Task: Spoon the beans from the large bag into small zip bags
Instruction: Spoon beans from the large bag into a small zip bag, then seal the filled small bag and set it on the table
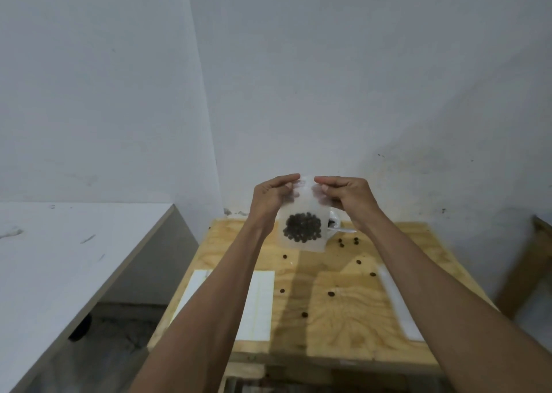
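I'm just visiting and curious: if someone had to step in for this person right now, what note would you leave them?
Left hand and right hand both pinch the top edge of a small zip bag, held up above the wooden table.
The bag holds a clump of beans.
Large bag with the spoon sits behind it, partly hidden.
Empty zip bags lie on the table's left; another on the right.
Loose beans are scattered on the table.
Done: this bag is filled.
Left: seal it, set it down, fill the rest, perhaps gather the spilled beans.
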